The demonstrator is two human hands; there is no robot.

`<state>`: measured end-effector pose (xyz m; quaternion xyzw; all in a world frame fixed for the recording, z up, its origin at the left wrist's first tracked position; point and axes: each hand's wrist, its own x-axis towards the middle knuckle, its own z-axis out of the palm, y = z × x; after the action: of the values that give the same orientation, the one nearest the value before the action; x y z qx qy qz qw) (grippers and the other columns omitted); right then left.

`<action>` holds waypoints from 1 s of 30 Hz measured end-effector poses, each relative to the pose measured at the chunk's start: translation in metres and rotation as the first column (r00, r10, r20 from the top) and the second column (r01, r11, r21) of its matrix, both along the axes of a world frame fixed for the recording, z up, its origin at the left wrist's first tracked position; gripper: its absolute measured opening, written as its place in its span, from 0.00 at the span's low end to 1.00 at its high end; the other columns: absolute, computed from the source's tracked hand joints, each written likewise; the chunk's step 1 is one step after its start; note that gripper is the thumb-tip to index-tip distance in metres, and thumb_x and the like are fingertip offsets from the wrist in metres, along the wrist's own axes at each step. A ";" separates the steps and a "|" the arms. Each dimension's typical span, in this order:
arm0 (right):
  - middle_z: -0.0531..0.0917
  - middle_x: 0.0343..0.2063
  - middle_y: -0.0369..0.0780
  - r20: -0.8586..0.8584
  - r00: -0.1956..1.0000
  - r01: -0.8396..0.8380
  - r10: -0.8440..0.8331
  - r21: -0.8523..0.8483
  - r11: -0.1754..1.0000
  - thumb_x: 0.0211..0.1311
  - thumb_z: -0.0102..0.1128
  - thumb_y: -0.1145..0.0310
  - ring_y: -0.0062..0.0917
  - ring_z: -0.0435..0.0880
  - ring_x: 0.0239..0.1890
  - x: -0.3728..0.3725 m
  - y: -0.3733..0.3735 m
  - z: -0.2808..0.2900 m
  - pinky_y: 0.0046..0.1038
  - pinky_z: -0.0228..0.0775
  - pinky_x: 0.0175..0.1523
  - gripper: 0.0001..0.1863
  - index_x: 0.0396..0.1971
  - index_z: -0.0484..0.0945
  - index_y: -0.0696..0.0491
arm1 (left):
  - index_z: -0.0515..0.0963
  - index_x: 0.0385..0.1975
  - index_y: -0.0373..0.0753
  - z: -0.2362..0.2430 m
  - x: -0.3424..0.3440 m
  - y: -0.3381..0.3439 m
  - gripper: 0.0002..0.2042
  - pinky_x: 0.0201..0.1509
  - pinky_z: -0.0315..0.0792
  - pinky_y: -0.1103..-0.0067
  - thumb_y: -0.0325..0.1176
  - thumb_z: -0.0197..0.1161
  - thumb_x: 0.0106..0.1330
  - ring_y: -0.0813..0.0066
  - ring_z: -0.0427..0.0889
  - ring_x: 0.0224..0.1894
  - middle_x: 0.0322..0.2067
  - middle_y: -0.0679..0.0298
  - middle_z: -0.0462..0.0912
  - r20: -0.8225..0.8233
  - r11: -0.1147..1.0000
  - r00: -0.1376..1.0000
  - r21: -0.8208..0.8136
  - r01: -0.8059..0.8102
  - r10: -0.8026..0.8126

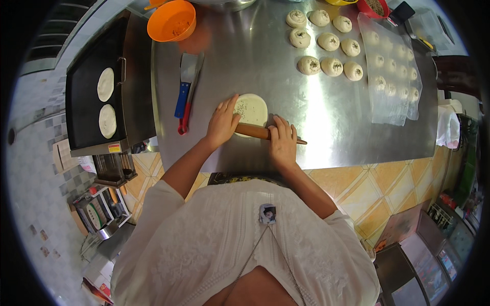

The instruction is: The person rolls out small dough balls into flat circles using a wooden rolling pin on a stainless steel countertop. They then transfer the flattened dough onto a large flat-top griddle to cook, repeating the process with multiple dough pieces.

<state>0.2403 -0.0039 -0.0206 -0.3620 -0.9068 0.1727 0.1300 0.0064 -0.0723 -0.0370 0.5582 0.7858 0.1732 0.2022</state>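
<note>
A flat round of pale dough (pixel 250 108), speckled with dark bits, lies on the steel table. My left hand (pixel 222 122) rests at its left edge, fingers extended and apart, thumb beside the left end of a wooden rolling pin (pixel 258 131). My right hand (pixel 283 144) grips the pin's right part, which lies across the lower edge of the dough. To the left are a blue-handled scraper (pixel 184 92) and a red-handled metal tool (pixel 191 102).
A black griddle (pixel 89 61) with two dough rounds (pixel 106 84) stands left of the steel table (pixel 229 41). An orange bowl (pixel 171 23) sits at the back. Several filled dough balls (pixel 328 42) and more under plastic (pixel 390 92) lie right. A red bowl (pixel 372 7) stands behind them.
</note>
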 end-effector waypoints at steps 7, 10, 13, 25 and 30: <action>0.81 0.42 0.37 -0.183 0.971 -0.156 0.151 -0.013 0.988 0.52 0.61 0.77 0.31 0.80 0.45 0.026 0.007 0.045 0.34 0.68 0.51 0.20 0.47 0.79 0.53 | 0.80 0.37 0.31 0.050 -0.012 0.066 0.14 0.36 0.78 0.71 0.38 0.69 0.62 0.65 0.83 0.28 0.29 0.57 0.84 0.483 0.964 0.856 -0.258 -0.061 0.183; 0.82 0.44 0.37 -0.228 0.953 -0.204 0.201 0.008 0.979 0.51 0.65 0.75 0.31 0.80 0.44 0.039 0.000 0.069 0.34 0.69 0.49 0.24 0.52 0.79 0.54 | 0.80 0.37 0.30 0.093 -0.009 0.045 0.17 0.42 0.79 0.68 0.40 0.70 0.61 0.55 0.84 0.33 0.33 0.52 0.86 0.596 0.895 0.708 -0.430 -0.116 0.378; 0.82 0.46 0.37 -0.182 0.963 -0.204 0.201 0.000 0.979 0.49 0.67 0.75 0.30 0.80 0.44 0.041 -0.004 0.070 0.33 0.69 0.47 0.30 0.57 0.78 0.54 | 0.77 0.48 0.29 0.074 -0.013 0.006 0.20 0.54 0.75 0.64 0.39 0.67 0.65 0.52 0.82 0.47 0.46 0.47 0.82 0.318 0.904 0.908 -0.407 -0.128 0.272; 0.59 0.73 0.52 -0.011 0.994 0.109 -0.108 0.096 0.989 0.66 0.55 0.44 0.48 0.54 0.76 -0.057 0.079 -0.011 0.62 0.44 0.73 0.39 0.70 0.65 0.55 | 0.54 0.73 0.29 -0.004 -0.022 0.070 0.37 0.75 0.50 0.48 0.47 0.54 0.71 0.47 0.54 0.76 0.73 0.45 0.57 -0.269 0.990 0.958 0.128 -0.065 0.098; 0.55 0.76 0.41 0.204 0.959 -0.146 0.196 -0.237 0.960 0.64 0.62 0.47 0.40 0.49 0.78 0.005 -0.020 0.016 0.63 0.42 0.74 0.41 0.73 0.60 0.46 | 0.54 0.73 0.29 -0.006 0.016 -0.031 0.39 0.75 0.51 0.50 0.45 0.58 0.66 0.48 0.53 0.77 0.74 0.45 0.55 -0.177 0.996 0.984 0.084 0.029 -0.014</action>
<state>0.2456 -0.0235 -0.0042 -0.3112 -0.9190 0.2404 -0.0298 0.0221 -0.1037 -0.0426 0.5881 0.7862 0.1549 0.1093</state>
